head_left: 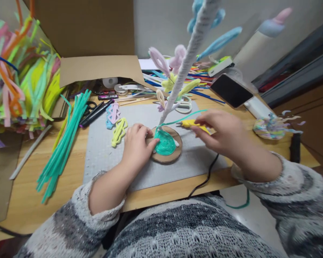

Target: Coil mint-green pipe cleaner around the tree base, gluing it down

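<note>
A round wooden base (167, 159) lies on the grey mat, with a coiled green strand (165, 143) on top. A white wrapped stem (183, 68) rises from the base, bearing pastel loops. My left hand (138, 145) rests at the base's left edge, its thumb on the green coil and its fingers closed against the rim. From the coil a loose green strand (187, 116) runs up to the right towards my right hand (218, 130), whose fingers are bent close together above a yellow glue gun (195, 124). Whether the strand is between those fingers is unclear.
Green pipe cleaners (67, 143) lie left of the grey mat (107, 161), near black markers (97, 114). Behind are scissors (184, 104), a phone (231, 90) and loose sticks. A black cable (208, 175) crosses the front edge. A colourful bundle (18, 79) stands far left.
</note>
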`<move>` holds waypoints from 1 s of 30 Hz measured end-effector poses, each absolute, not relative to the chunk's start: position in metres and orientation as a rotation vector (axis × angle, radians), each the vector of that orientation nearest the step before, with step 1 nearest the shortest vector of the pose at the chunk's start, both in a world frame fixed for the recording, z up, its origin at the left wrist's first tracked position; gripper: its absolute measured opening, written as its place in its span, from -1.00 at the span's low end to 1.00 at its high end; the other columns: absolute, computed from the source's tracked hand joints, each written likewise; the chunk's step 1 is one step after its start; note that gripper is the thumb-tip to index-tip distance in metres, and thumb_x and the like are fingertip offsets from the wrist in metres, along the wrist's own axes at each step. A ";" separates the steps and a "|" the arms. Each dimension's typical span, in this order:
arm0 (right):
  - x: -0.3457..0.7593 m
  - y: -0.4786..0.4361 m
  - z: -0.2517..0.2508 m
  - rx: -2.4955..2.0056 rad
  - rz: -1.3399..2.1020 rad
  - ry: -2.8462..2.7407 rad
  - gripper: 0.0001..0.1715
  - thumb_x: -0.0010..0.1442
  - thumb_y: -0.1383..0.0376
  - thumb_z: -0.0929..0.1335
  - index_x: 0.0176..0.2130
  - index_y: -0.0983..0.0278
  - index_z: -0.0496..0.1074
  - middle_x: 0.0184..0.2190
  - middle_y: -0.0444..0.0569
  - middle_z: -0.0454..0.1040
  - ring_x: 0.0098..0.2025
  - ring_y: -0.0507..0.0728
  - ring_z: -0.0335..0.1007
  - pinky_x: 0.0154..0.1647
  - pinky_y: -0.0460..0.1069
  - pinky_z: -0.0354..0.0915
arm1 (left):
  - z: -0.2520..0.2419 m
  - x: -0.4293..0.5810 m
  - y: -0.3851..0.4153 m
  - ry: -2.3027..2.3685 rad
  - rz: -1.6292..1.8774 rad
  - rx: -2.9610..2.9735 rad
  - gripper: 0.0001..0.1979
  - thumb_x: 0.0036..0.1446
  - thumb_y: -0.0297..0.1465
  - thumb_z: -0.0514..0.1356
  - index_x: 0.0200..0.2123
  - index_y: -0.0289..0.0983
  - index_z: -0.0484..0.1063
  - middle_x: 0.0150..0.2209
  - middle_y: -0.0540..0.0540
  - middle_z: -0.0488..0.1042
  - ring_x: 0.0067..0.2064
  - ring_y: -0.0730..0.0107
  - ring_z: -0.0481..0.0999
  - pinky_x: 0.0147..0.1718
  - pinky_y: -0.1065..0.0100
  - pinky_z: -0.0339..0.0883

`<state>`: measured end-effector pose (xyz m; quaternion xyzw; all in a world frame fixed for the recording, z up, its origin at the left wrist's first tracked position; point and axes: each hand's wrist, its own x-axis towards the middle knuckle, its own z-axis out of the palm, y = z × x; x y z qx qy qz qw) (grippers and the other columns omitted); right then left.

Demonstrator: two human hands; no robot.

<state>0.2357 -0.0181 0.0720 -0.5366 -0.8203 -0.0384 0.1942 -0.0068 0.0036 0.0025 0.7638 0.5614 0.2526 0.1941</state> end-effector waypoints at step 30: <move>0.171 0.017 0.049 -1.114 -0.245 -2.663 -0.63 0.34 0.25 0.19 -0.30 0.23 0.54 -0.43 -0.07 0.56 -0.40 0.07 0.39 -0.37 -0.01 0.08 | 0.000 -0.006 0.002 1.552 0.723 2.127 -0.83 0.09 -0.30 0.30 -0.27 -0.24 0.45 -0.16 -0.12 0.37 -0.06 0.14 0.30 -0.04 0.16 0.23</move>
